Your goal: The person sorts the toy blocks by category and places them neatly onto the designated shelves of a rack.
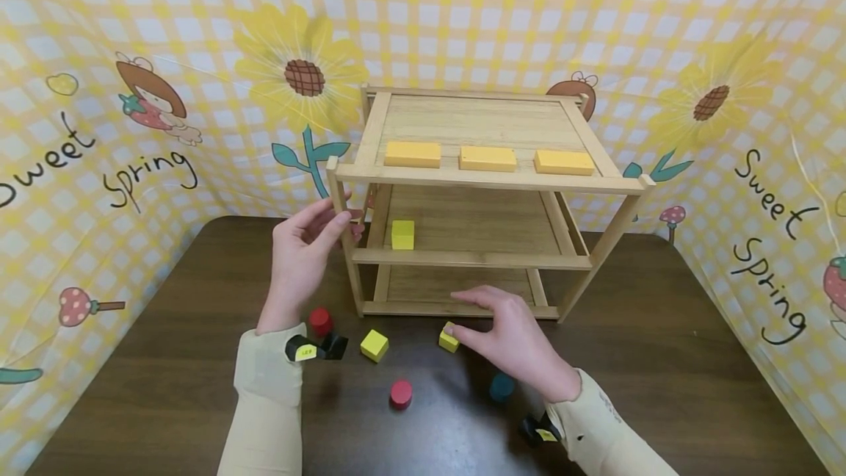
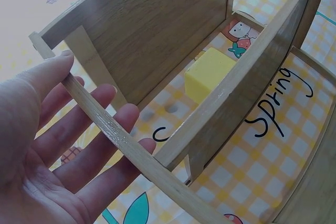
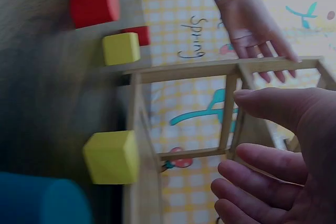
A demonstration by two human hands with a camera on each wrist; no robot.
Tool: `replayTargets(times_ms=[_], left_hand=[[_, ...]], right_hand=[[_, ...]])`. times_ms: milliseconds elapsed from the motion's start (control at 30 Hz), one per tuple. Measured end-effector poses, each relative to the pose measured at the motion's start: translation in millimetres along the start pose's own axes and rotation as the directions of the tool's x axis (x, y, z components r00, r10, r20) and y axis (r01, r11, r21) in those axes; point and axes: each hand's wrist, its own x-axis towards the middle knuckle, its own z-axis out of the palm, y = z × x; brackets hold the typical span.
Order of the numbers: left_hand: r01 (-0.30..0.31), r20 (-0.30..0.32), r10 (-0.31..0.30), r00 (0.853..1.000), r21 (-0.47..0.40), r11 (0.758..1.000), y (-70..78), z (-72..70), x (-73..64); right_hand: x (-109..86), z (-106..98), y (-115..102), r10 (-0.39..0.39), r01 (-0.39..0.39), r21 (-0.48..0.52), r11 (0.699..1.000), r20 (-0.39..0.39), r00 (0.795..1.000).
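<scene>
At centre frame I see the three-tier wooden rack (image 1: pixel 472 261); its top tier carries three yellow-orange rectangular blocks (image 1: pixel 487 159), its middle tier a yellow cube (image 1: pixel 403 235) at left; left of centre, my left hand (image 1: pixel 300 255) holds the front post between thumb and fingers; below centre, my right hand (image 1: pixel 512 333) stands wide near a second yellow cube (image 1: pixel 449 343) on the desk (image 1: pixel 132 366).
</scene>
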Motion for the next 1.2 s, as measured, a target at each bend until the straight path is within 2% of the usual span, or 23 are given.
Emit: replayTargets(times_ms=[300,500,1200], left_hand=[[-0.002,0.001,0.002,1.000,0.020,1.000,-0.6,0.1,0.0],[-0.016,0.008,0.016,1.000,-0.008,1.000,-1.0,0.2,-0.5],[-0.012,0.004,0.011,1.000,0.032,0.999,0.3,-1.2,-1.2]], right_hand=[[-3.6,14,17,0.061,-0.060,-0.008,0.998,0.054,0.997],[-5.2,20,24,0.083,-0.082,-0.013,0.997,0.084,0.993],[-3.8,29,37,0.091,-0.083,-0.073,0.994,0.114,0.989]])
